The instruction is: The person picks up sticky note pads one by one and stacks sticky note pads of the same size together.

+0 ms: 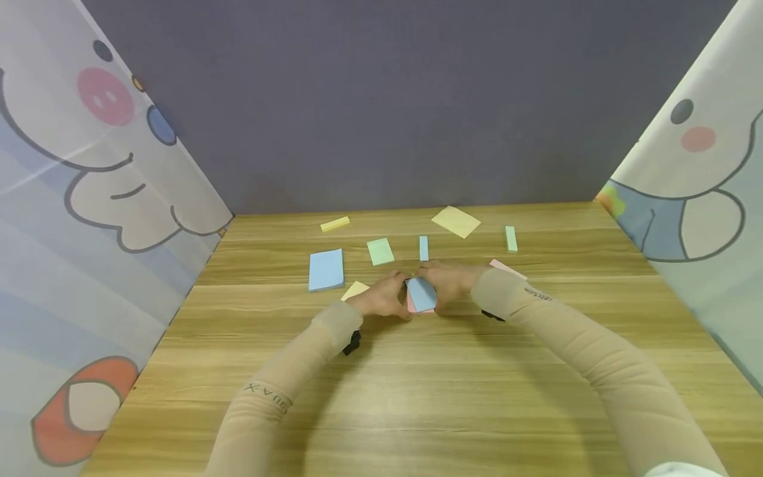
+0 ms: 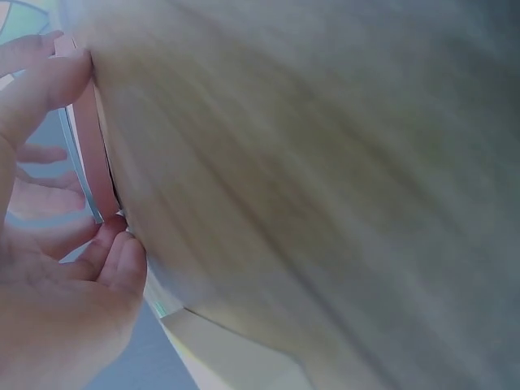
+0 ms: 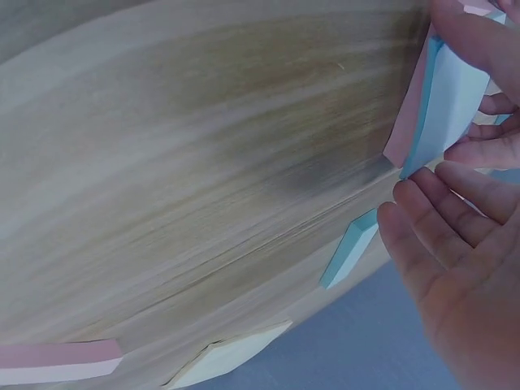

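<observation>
Near the middle of the table, a blue sticky note pad (image 1: 421, 295) lies at a slight angle on top of a pink sticky note pad (image 1: 410, 305). My left hand (image 1: 384, 297) grips the pink pad at its left side, thumb on the near end and fingers at the far end. From the other side my right hand (image 1: 451, 281) holds the blue pad (image 3: 452, 101) between thumb and fingers. In the right wrist view the pink pad (image 3: 406, 122) sticks out past the blue one's edge.
Around the hands lie a larger blue pad (image 1: 326, 270), a green square pad (image 1: 380, 252), a yellow pad (image 1: 456, 221) and a partly covered yellow one (image 1: 355, 290). Narrow strips in yellow (image 1: 335, 224), blue (image 1: 424, 248) and green (image 1: 510, 238) lie farther back. A pink pad (image 1: 507, 268) is beside the right wrist.
</observation>
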Motion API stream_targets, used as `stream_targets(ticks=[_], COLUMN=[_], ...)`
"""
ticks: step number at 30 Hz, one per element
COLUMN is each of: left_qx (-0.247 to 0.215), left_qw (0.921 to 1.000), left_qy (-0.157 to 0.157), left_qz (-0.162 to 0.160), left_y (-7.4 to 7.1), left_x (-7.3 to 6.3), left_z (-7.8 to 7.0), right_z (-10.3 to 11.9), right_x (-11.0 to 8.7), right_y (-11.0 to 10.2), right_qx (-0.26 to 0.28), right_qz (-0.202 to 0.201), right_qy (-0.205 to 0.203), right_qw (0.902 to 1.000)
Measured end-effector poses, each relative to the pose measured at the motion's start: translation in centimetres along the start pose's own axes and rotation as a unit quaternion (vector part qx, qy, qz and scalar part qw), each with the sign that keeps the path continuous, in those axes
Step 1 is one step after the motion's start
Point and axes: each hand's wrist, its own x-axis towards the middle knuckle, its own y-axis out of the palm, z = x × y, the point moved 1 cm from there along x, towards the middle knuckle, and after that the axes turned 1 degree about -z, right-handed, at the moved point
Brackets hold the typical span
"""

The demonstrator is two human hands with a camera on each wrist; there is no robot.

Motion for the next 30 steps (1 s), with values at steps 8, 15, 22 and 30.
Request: stream_targets(ticks=[8, 15, 22, 30], left_qx=[-0.006, 0.0, 0.001, 0.004], left_qw=[1.0, 1.0, 1.0, 1.0], left_qy=[0.002, 0.003, 0.005, -0.001], left_qz=[-0.007, -0.006, -0.006, -0.005], left_y=[0.09, -0.04, 0.0, -0.1], left_x=[0.22, 0.17, 0.17, 0.1], left_z=[0.34, 0.3, 0.29, 0.19], right_z=[-0.04, -0.16, -0.22, -0.16], right_x=[0.13, 0.26, 0.14, -0.1], right_y=[-0.09, 0.0, 0.02, -0.18], right_qx=[-0.003, -0.009, 0.0, 0.024], right_qz=[0.007, 0.013, 0.016, 0.011], right_qy=[0.008, 0.015, 0.025, 0.03], right_qw=[0.9999, 0.9998, 0.9996, 0.9992])
